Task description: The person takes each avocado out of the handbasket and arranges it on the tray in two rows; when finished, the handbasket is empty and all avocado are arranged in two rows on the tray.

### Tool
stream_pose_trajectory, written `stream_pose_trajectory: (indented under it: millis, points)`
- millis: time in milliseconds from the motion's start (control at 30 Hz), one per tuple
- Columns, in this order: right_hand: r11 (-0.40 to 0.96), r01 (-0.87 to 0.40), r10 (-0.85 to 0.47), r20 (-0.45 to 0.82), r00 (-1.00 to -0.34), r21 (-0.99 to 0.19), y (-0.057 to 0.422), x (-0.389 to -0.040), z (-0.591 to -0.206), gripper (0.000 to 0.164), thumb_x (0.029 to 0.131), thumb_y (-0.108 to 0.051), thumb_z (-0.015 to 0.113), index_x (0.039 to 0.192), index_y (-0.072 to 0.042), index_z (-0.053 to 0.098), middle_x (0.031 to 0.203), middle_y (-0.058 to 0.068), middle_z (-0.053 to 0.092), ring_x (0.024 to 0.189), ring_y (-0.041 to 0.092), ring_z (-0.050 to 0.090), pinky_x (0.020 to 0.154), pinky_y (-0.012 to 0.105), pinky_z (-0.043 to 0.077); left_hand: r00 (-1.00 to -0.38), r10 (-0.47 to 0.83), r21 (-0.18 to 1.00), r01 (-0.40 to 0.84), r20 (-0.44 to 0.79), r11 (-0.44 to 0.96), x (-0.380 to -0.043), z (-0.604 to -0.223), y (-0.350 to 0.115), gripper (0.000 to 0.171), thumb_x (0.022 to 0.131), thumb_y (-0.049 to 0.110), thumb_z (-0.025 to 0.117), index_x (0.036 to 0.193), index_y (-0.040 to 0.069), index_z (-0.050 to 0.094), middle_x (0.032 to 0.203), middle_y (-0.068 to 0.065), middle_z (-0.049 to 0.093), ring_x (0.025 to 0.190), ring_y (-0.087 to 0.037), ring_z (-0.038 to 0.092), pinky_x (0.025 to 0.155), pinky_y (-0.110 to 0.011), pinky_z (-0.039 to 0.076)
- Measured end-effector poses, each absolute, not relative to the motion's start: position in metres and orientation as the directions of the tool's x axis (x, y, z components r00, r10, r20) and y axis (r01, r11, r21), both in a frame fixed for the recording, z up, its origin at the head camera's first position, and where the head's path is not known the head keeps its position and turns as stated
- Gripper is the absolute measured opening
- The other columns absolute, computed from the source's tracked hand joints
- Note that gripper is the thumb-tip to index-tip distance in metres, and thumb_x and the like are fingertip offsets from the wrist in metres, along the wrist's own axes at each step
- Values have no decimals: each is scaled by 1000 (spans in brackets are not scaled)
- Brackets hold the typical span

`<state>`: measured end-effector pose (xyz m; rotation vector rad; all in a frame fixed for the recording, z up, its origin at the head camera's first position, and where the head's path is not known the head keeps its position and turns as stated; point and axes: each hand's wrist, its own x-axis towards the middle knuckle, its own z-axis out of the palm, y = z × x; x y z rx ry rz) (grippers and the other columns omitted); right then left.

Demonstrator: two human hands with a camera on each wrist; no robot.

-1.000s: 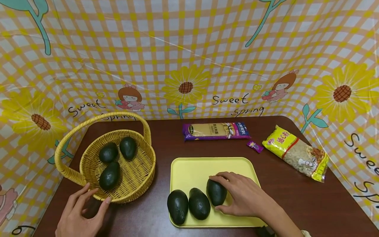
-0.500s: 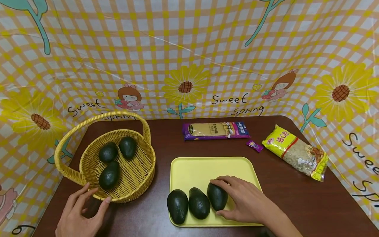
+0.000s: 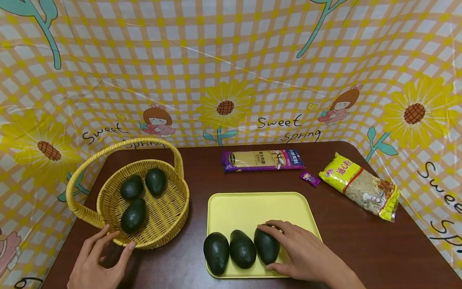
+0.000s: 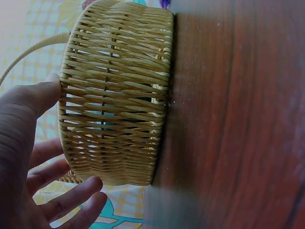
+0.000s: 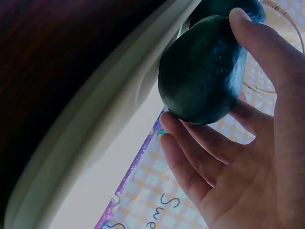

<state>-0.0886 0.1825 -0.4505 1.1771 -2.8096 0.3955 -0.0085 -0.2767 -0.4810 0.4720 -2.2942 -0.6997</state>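
Observation:
In the head view my right hand (image 3: 304,252) holds a dark green avocado (image 3: 266,245) on the yellow tray (image 3: 252,208), thumb at the near end and fingertips at the far end. Two more avocados lie to its left, the middle one (image 3: 242,249) and the left one (image 3: 216,253). The right wrist view shows the held avocado (image 5: 205,71) between thumb and fingers. My left hand (image 3: 95,261) touches the near rim of the yellow wicker basket (image 3: 173,224), its fingers spread and relaxed. Inside the basket lie three avocados, the nearest one (image 3: 133,216) among them.
Behind the tray lies a purple pasta pack (image 3: 262,160), with a small purple packet (image 3: 310,179) beside it. A yellow and clear bag of pasta (image 3: 361,188) lies at the right. The basket's tall handle (image 3: 122,144) arches over it. A checked cloth (image 3: 223,48) hangs behind the table.
My right hand and the avocado in it have shifted slightly toward the tray's near edge and a little right. The left hand and basket have stayed in place.

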Motion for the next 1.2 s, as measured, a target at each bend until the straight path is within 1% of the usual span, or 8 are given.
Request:
stream_pose_trajectory:
  millis: [200,333,467,567,733,833,1000,1200]
  points:
    - [712,-662,-658,106,-746,-235,183,-82,-450,80,86,-66,84,153,-32,56,142,-7,62,124,17,65,94,48,60,-700,-502,598,-133,507,790,-8,-481,-277,45,74,26,102,113,12,84,135,-5,73,87,-12,67,63,-1,40]
    - [724,-638,-646,69,-760,-262,183,-80,-450,80,87,-69,82,155,-36,54,145,-10,59,127,14,62,94,46,60,-702,-508,600,-143,499,787,-8,-482,-277,46,74,26,102,114,12,83,135,-7,72,90,-28,68,63,0,39]
    - [724,-635,-645,63,-762,-270,184,-76,-451,82,88,-71,79,157,-35,53,147,-9,59,128,14,62,93,47,60,-701,-515,606,-149,493,782,-8,-482,-277,46,74,27,102,114,13,84,136,-5,72,91,-28,68,64,0,39]
    - [720,-645,-648,84,-757,-255,185,-74,-452,84,89,-72,78,158,-33,52,148,-9,58,127,14,63,93,45,60,-697,-517,609,-145,496,780,-8,-482,-277,47,73,27,103,114,14,84,136,-4,73,88,-8,66,64,0,40]
    - [710,-666,-658,122,-743,-226,185,-72,-453,85,89,-72,76,159,-32,51,150,-8,58,126,13,63,93,44,60,-694,-517,615,-134,502,777,-8,-482,-277,47,72,25,103,113,13,84,135,-4,73,93,23,47,64,0,40]
    - [704,-673,-664,125,-737,-228,186,-71,-452,85,91,-73,73,161,-33,49,150,-7,58,124,16,64,92,45,60,-695,-516,613,-135,501,778,-8,-482,-278,47,72,25,103,113,13,84,135,-4,73,91,18,52,64,0,40]
    - [687,-692,-678,146,-720,-224,186,-71,-451,86,91,-73,73,162,-32,47,150,-5,58,124,18,65,91,47,60,-695,-516,608,-142,500,781,-9,-482,-277,46,73,26,103,113,13,84,135,-5,73,87,-10,67,64,0,40]
    - [679,-706,-684,175,-708,-199,186,-71,-451,89,89,-71,77,162,-32,46,151,-3,58,123,19,66,90,47,60,-699,-516,605,-149,496,782,-9,-481,-277,46,74,27,102,114,14,84,135,-4,73,91,-28,69,64,0,39]
